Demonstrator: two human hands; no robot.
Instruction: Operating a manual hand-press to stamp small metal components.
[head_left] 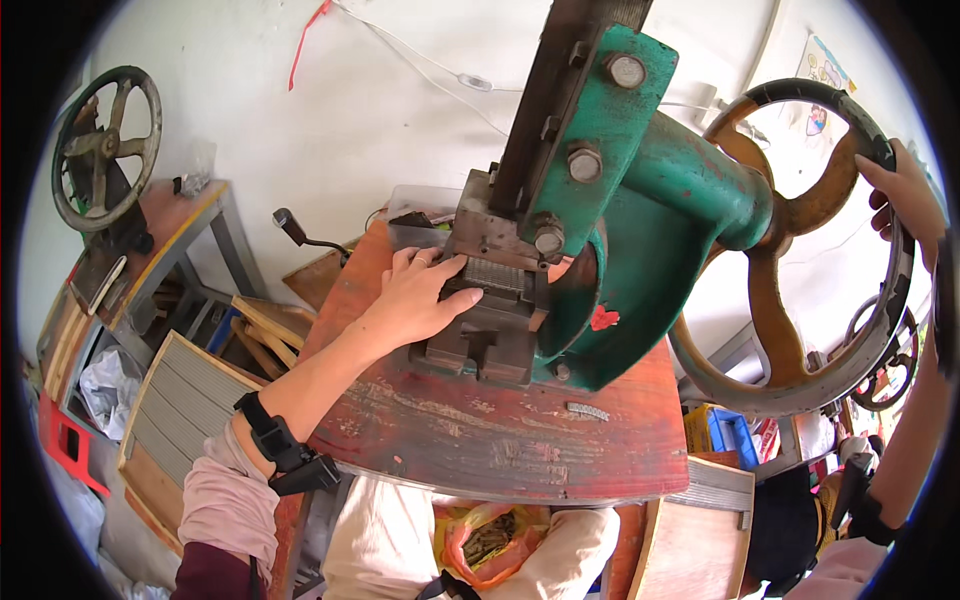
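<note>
A green hand press [640,190] stands on a worn red table [500,430]. My left hand [425,295] rests on the dark metal die block [480,335] under the ram, fingertips against a small ribbed metal piece [497,275]. My right hand [905,195] grips the rim of the press's large brown flywheel [800,250] at the upper right. A short ribbed metal strip [588,411] lies loose on the table in front of the press.
A clear plastic box [420,215] sits behind the die. Another handwheel machine [105,150] stands on a bench at the left. Wooden boards [180,410] lean at lower left. A bag of small parts [490,535] lies between my knees. Blue and yellow crates [725,430] sit at right.
</note>
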